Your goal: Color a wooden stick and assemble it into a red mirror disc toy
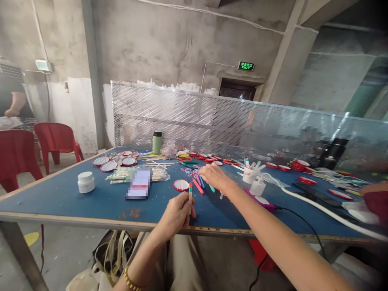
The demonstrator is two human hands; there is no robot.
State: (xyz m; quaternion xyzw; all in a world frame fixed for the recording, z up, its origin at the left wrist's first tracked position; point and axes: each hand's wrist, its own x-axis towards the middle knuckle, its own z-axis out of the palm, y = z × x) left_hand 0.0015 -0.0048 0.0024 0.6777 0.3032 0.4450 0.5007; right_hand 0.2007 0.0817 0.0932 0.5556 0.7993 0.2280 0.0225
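My left hand (176, 214) is closed around a thin stick (190, 193) with red, green and white bands, held upright at the near edge of the blue table (75, 198). My right hand (216, 177) reaches forward and rests on a scatter of coloured sticks (198, 185), fingers curled down over them; what they hold, if anything, is hidden. A small round red-rimmed disc (181, 185) lies just left of that hand.
A white jar (86, 182), a green bottle (157, 142), more red-rimmed discs (115, 161), bags of sticks (159, 173), a white cup of sticks (250, 173), a charger (257, 187) and white cable lie around. Perforated metal screen (212, 117) behind. Red chairs (54, 141) left. Another person's hand (371, 188) right.
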